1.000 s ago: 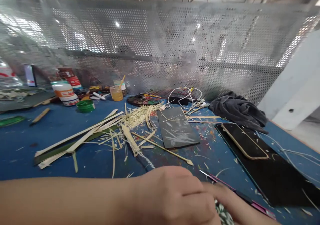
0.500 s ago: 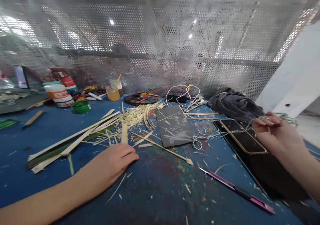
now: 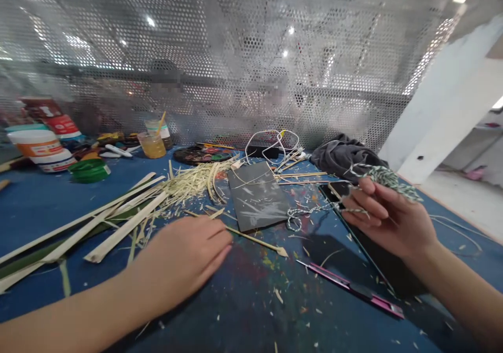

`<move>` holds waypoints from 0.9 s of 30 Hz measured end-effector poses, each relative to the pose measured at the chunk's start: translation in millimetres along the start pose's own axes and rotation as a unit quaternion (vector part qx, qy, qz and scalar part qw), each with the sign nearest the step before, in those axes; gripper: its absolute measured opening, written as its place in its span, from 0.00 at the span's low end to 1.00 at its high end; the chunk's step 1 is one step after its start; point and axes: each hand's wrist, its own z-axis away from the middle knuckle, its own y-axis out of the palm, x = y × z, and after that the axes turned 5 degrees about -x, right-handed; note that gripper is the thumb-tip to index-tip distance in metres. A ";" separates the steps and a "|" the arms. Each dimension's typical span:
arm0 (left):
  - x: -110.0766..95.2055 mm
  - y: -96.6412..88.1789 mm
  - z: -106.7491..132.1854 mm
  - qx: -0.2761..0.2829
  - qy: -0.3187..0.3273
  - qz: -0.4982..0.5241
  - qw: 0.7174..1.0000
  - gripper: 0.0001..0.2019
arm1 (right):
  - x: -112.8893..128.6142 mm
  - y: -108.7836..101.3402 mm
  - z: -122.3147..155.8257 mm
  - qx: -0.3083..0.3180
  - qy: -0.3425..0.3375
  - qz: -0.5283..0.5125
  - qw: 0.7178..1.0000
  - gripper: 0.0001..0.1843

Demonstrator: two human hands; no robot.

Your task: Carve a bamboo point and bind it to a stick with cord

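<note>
My left hand (image 3: 192, 248) rests palm down on the blue table, fingers lying close together over part of a thin bamboo stick (image 3: 257, 242) with a pointed tip. Just left of it are flat bamboo strips (image 3: 126, 228) and a heap of pale shavings (image 3: 186, 183). My right hand (image 3: 387, 219) is raised above the table at the right, closed on a bundle of green-and-white cord (image 3: 393, 181). A loose length of that cord trails down to a loop beside a grey sheet of sandpaper (image 3: 257, 196). Below the right hand lies a dark tablet (image 3: 387, 264), partly covered.
A pink utility knife (image 3: 353, 288) lies in front, blade pointing left. Behind are a dark cloth (image 3: 343, 156), a white cable (image 3: 271, 146), a paint palette (image 3: 202, 154) and a jar of yellowish liquid (image 3: 152, 146). Paint tubs (image 3: 43, 149) stand left, before a perforated metal screen (image 3: 236, 54).
The view has turned right. A wide bamboo strip that was under my left hand now lies to its left with the others. My right hand has lifted the cord bundle and turned it into view.
</note>
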 end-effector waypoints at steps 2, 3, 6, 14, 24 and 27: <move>-22.4 14.4 -30.5 0.073 0.036 -0.003 0.997 0.11 | -0.1 3.9 7.5 0.049 0.017 0.008 0.999 0.09; -30.5 22.8 -46.2 0.091 0.039 0.011 0.995 0.11 | -0.5 5.1 9.8 0.063 0.018 0.009 0.998 0.09; -43.0 49.6 -90.4 0.089 0.019 0.042 0.995 0.16 | -1.9 6.0 9.4 0.043 -0.019 0.002 0.999 0.08; -17.3 59.1 -125.2 0.078 -0.045 0.152 0.984 0.10 | 25.4 -33.8 -14.4 -0.177 -0.147 0.208 0.951 0.14; -9.4 61.1 -101.9 0.082 -0.033 0.194 0.977 0.11 | 20.9 -44.1 26.2 -0.219 -0.190 0.707 0.646 0.21; -24.5 71.2 -113.8 0.070 -0.036 0.215 0.973 0.10 | -8.7 -14.8 55.4 0.054 -0.100 0.787 0.607 0.11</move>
